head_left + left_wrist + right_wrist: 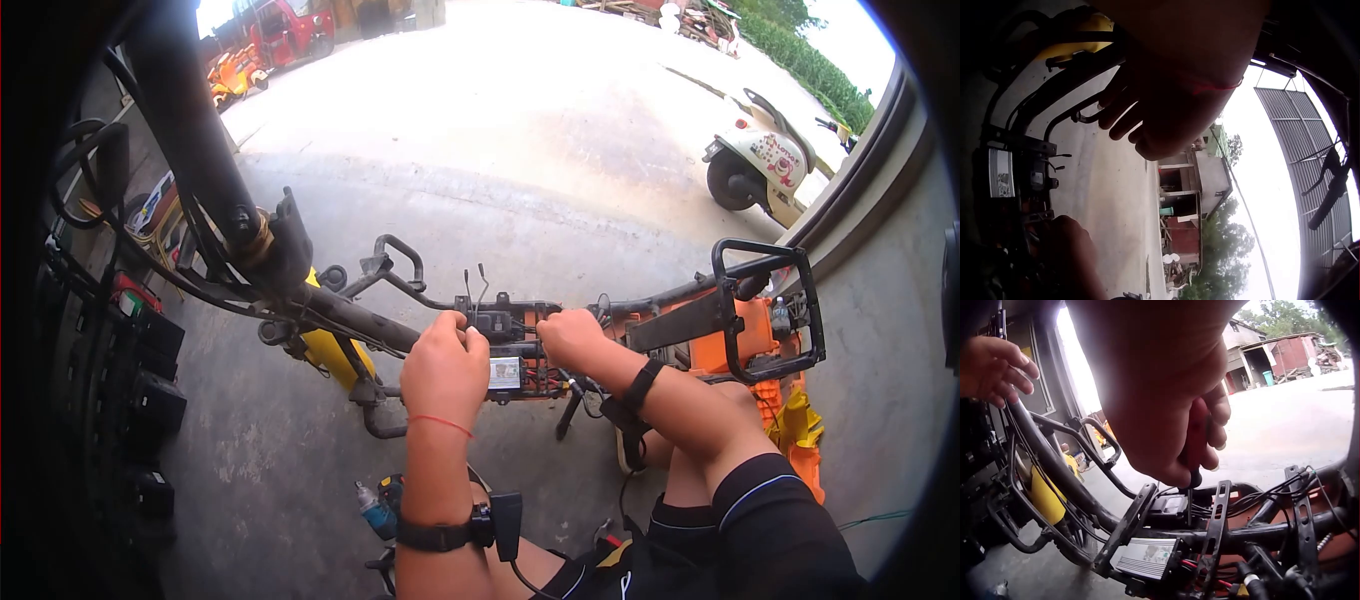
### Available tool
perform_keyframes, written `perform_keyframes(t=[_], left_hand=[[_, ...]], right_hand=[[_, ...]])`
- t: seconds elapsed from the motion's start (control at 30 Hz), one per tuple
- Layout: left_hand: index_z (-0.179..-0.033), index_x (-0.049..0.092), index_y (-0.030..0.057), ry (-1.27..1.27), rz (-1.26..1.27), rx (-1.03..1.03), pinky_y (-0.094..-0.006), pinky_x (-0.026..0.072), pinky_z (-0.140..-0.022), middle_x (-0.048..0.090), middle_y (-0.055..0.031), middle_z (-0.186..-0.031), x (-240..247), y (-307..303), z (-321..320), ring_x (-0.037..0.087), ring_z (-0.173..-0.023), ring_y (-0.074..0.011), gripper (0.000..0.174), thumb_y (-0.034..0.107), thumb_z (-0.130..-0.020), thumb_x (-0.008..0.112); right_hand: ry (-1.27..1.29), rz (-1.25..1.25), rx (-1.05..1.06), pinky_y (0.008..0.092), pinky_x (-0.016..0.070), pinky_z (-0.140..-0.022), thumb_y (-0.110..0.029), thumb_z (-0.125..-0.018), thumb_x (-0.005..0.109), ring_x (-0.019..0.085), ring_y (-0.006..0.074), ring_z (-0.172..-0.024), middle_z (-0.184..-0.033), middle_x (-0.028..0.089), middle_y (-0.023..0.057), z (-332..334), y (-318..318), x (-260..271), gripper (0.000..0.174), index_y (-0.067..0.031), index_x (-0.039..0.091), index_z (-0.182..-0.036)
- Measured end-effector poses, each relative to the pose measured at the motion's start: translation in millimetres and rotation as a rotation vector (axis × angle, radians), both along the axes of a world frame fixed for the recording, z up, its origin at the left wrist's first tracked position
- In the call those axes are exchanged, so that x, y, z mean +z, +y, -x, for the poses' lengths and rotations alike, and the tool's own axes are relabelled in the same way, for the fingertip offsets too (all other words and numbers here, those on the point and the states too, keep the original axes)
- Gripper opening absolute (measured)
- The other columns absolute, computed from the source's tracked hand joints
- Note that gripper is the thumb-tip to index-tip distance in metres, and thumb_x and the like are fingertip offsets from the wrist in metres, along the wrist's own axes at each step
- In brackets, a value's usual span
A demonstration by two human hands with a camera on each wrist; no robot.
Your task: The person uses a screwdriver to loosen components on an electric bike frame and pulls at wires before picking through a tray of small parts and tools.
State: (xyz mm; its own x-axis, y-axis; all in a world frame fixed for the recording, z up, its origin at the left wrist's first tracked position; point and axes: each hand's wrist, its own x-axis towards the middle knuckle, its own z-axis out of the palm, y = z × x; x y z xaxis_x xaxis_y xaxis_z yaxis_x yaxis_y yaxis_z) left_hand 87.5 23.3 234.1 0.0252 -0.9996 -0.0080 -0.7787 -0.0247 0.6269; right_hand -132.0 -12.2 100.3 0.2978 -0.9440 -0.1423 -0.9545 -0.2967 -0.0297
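Right hand (1160,394) is gripping a screwdriver (1195,453) above the silver controller (1147,556), left hand (445,370) is clutching the frame tube (350,318).

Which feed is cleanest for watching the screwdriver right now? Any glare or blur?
Head view: even daylight, sharp, but fisheye bends the edges and the right hand hides the tip. Left wrist view: backlit by bright sky, left hand, on the frame tube, nearly a silhouette. Right wrist view: hand close and blurred, sky blown out, yet screwdriver and controller are readable.
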Motion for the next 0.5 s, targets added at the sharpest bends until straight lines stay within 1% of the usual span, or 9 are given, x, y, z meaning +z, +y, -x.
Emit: perform_keyframes(t=[0.07, 0.13, 0.2, 0.23, 0.3, 0.33, 0.4, 0.43, 0.5], left_hand=[[-0.109, 0.066, 0.0041, 0.014, -0.026, -0.002, -0.0423, 0.0526, -0.083, 0.072, -0.0133, -0.099, -1, -2, -1, 0.068, -0.094, -0.0318, 0.03, 0.025, -0.09, 0.056], [-0.11, 0.066, 0.0042, 0.038, -0.049, -0.016, -0.0423, 0.0525, -0.084, 0.072, -0.0131, -0.099, -1, -1, -1, 0.068, -0.094, -0.0318, 0.031, 0.025, -0.09, 0.056], [-0.11, 0.066, 0.0043, 0.064, -0.073, -0.031, -0.0423, 0.0525, -0.084, 0.072, -0.0129, -0.098, -3, -2, -1, 0.068, -0.094, -0.0317, 0.031, 0.026, -0.089, 0.057], [-0.11, 0.066, 0.0041, 0.076, -0.082, -0.036, -0.0419, 0.0525, -0.084, 0.072, -0.013, -0.098, -4, -3, -2, 0.069, -0.094, -0.0317, 0.032, 0.026, -0.089, 0.057], [-0.11, 0.066, 0.0039, 0.088, -0.091, -0.046, -0.0416, 0.0526, -0.084, 0.072, -0.013, -0.099, -7, -5, -3, 0.069, -0.094, -0.0317, 0.032, 0.027, -0.089, 0.057], [-0.111, 0.066, 0.0037, 0.121, -0.078, -0.04, -0.0412, 0.0526, -0.084, 0.072, -0.0136, -0.1, -10, -7, -3, 0.069, -0.094, -0.0318, 0.032, 0.026, -0.089, 0.057], [-0.111, 0.066, 0.0034, 0.151, -0.063, -0.036, -0.0408, 0.0527, -0.084, 0.072, -0.0141, -0.101, -13, -9, -4, 0.069, -0.094, -0.032, 0.032, 0.026, -0.089, 0.057], [-0.112, 0.066, 0.0031, 0.176, -0.044, -0.034, -0.0406, 0.0527, -0.083, 0.072, -0.0148, -0.101, -14, -10, -4, 0.069, -0.094, -0.0323, 0.033, 0.026, -0.089, 0.057], [-0.112, 0.066, 0.0028, 0.2, -0.025, -0.035, -0.0405, 0.0526, -0.083, 0.072, -0.0154, -0.101, -17, -11, -5, 0.069, -0.094, -0.0326, 0.033, 0.025, -0.089, 0.057]], right_hand=[[0.048, 0.023, 0.027, 0.0428, 0.0561, -0.069, -0.013, -0.078, 0.061, 0.07, 0.032, -0.083, -0.086, 0.07, 0.0142, -1, 4, -12, 0.011, -0.0054, 0.067, -0.084], [0.028, 0.018, -0.012, 0.0422, 0.0562, -0.069, -0.011, -0.079, 0.06, 0.07, 0.0318, -0.082, -0.088, 0.069, 0.015, -1, 9, -23, 0.011, -0.0039, 0.065, -0.086], [-0.015, 0.11, -0.082, 0.0418, 0.0563, -0.069, -0.011, -0.08, 0.06, 0.07, 0.0319, -0.082, -0.088, 0.068, 0.0144, 0, 15, -35, 0.011, -0.004, 0.063, -0.088], [-0.014, 0.106, -0.084, 0.0418, 0.0563, -0.069, -0.011, -0.08, 0.06, 0.07, 0.0319, -0.082, -0.088, 0.068, 0.0144, 0, 19, -44, 0.011, -0.004, 0.063, -0.088], [-0.071, 0.158, -0.147, 0.0434, 0.0561, -0.069, -0.015, -0.084, 0.061, 0.069, 0.0333, -0.082, -0.088, 0.066, 0.0158, -1, 26, -56, 0.014, -0.0036, 0.06, -0.092], [-0.071, 0.159, -0.151, 0.0434, 0.0561, -0.069, -0.015, -0.084, 0.061, 0.069, 0.0333, -0.082, -0.088, 0.066, 0.0158, -2, 31, -60, 0.014, -0.0036, 0.06, -0.092], [-0.172, 0.094, -0.304, 0.0464, 0.0554, -0.069, -0.021, -0.09, 0.061, 0.068, 0.0365, -0.081, -0.088, 0.064, 0.0172, -5, 41, -69, 0.018, -0.0034, 0.057, -0.094], [-0.237, 0.027, -0.345, 0.049, 0.0546, -0.069, -0.025, -0.094, 0.059, 0.067, 0.0399, -0.08, -0.092, 0.063, 0.0191, -6, 44, -73, 0.023, -0.0025, 0.054, -0.098], [-0.285, 0.074, -0.396, 0.0494, 0.0545, -0.068, -0.025, -0.094, 0.06, 0.066, 0.0406, -0.079, -0.092, 0.062, 0.0192, -10, 55, -82, 0.024, -0.0023, 0.054, -0.098]])
